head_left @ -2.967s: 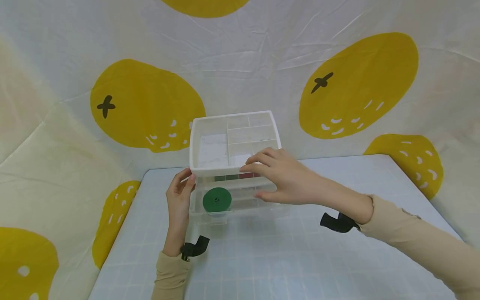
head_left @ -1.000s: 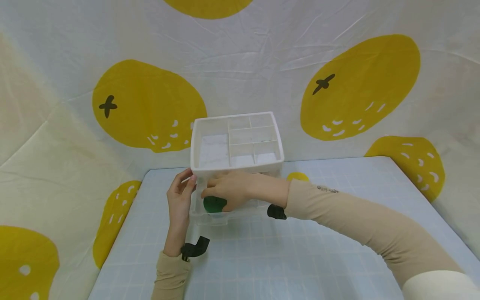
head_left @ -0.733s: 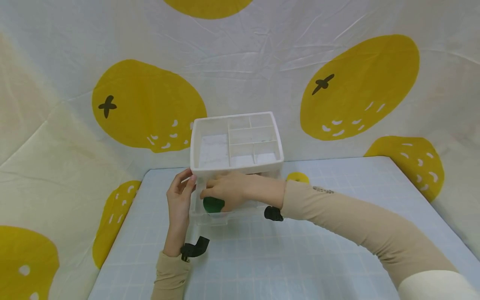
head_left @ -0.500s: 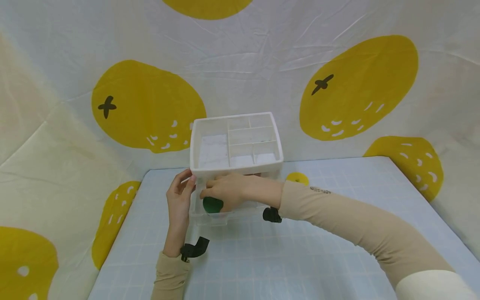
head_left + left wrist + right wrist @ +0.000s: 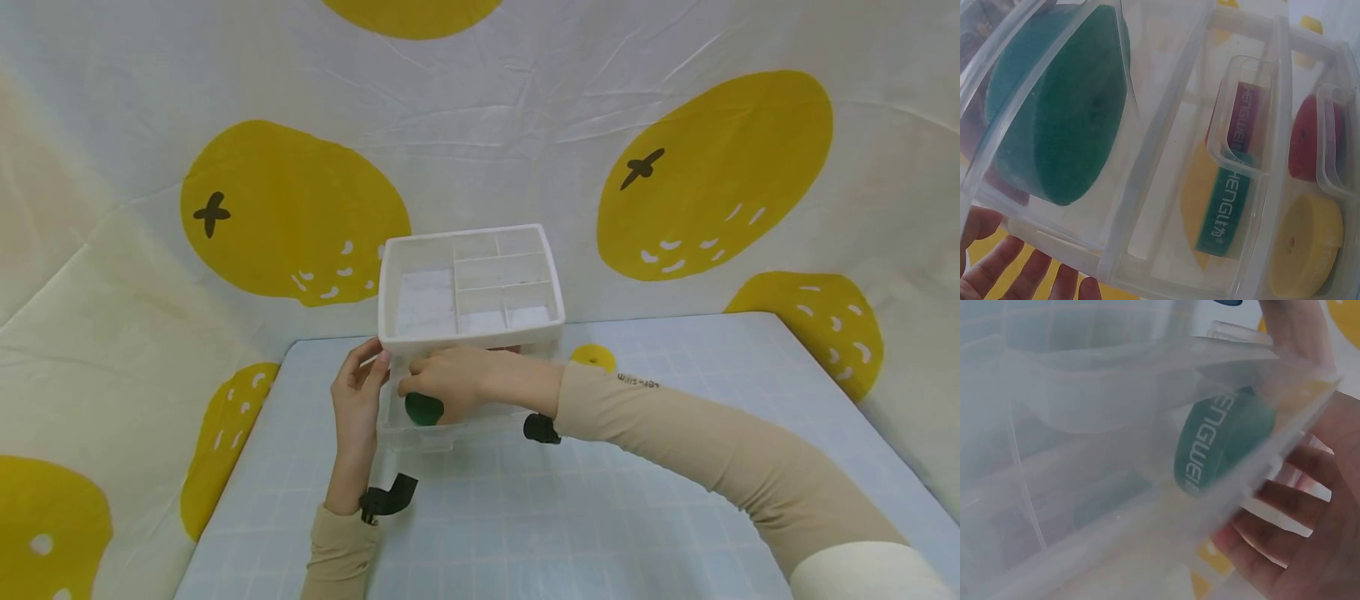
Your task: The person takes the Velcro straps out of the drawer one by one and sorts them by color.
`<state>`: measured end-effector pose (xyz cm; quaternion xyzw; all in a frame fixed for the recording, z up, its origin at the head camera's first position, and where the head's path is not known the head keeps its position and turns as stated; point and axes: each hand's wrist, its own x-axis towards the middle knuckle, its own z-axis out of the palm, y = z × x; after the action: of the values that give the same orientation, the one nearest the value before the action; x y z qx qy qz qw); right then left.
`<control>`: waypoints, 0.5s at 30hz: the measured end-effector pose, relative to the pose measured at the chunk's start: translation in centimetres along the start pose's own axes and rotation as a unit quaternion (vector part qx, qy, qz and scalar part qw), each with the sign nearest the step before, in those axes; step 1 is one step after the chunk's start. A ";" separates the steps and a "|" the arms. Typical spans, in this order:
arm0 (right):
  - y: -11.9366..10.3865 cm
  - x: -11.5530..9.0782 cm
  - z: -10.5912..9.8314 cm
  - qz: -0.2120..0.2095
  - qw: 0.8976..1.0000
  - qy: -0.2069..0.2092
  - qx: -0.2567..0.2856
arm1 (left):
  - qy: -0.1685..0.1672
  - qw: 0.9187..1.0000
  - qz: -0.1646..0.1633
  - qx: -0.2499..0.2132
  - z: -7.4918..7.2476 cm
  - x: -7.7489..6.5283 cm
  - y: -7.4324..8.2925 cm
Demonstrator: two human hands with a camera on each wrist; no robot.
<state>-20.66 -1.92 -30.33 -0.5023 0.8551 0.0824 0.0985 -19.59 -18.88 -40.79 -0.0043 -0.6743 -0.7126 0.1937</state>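
A clear drawer organizer has its front drawer pulled out beneath a white divided top tray. My right hand reaches into that drawer from the right. Its fingers and thumb are bent around a green tape roll, covering the roll's right part. Seen from the left wrist, the same green tape roll stands tilted behind the clear wall. Lettering shows on its edge in the right wrist view. At the organizer's left side rests my left hand, fingers loosely bent and touching the plastic.
Lower compartments hold a yellow roll, a red roll and a small green lettered roll. Another yellow roll lies on the pale blue checked table, right of the organizer. A fruit-print cloth hangs behind.
From above the drawer's right side, my right hand has moved left and down onto the green tape roll. During the last second it shifts only slightly. My left hand stays in place.
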 end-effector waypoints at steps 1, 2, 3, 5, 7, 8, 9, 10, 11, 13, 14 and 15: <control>0.0 0.0 -0.1 -0.001 1.000 0.002 0.002 | 0.000 1.000 0.001 0.000 0.0 0.0 0.0; 0.1 -0.1 -0.1 -0.003 1.000 0.006 0.006 | 0.000 1.000 0.002 0.001 0.0 0.0 0.0; 0.2 -0.2 -0.2 -0.005 1.000 0.009 0.010 | 0.000 1.000 0.004 0.001 0.0 0.0 0.0; 0.4 -0.3 -0.3 -0.009 1.000 0.018 0.023 | 0.000 1.000 0.006 0.001 0.0 0.0 -0.1; 0.6 -0.5 -0.4 -0.011 0.999 0.025 0.040 | -0.001 1.000 0.008 0.000 0.0 0.1 -0.1; 0.6 -0.6 -0.5 -0.012 0.998 0.028 0.047 | -0.001 1.000 0.009 -0.001 0.0 0.1 -0.2; 0.6 -0.7 -0.6 -0.012 0.998 0.029 0.053 | -0.002 1.000 0.010 -0.001 0.0 0.1 -0.2; 0.6 -0.9 -0.8 -0.011 0.998 0.031 0.058 | -0.001 1.000 0.011 -0.002 0.0 0.1 -0.2; 0.6 -1.0 -0.9 -0.010 0.998 0.032 0.061 | -0.001 1.000 0.012 -0.001 0.0 0.1 -0.2; 0.5 -1.4 -1.0 -0.007 0.997 0.035 0.064 | -0.001 1.000 0.013 0.000 0.0 0.1 -0.2; 0.4 -1.5 -1.1 -0.006 0.997 0.037 0.065 | -0.001 1.000 0.013 -0.001 0.0 0.1 -0.2; 0.4 -1.7 -1.2 -0.004 0.997 0.039 0.067 | 0.000 1.000 0.012 -0.002 0.0 0.1 -0.2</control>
<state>-20.25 -0.59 -28.75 -0.5006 0.8600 0.0049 0.0985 -19.78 -18.94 -41.00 -0.0131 -0.6731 -0.7114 0.2019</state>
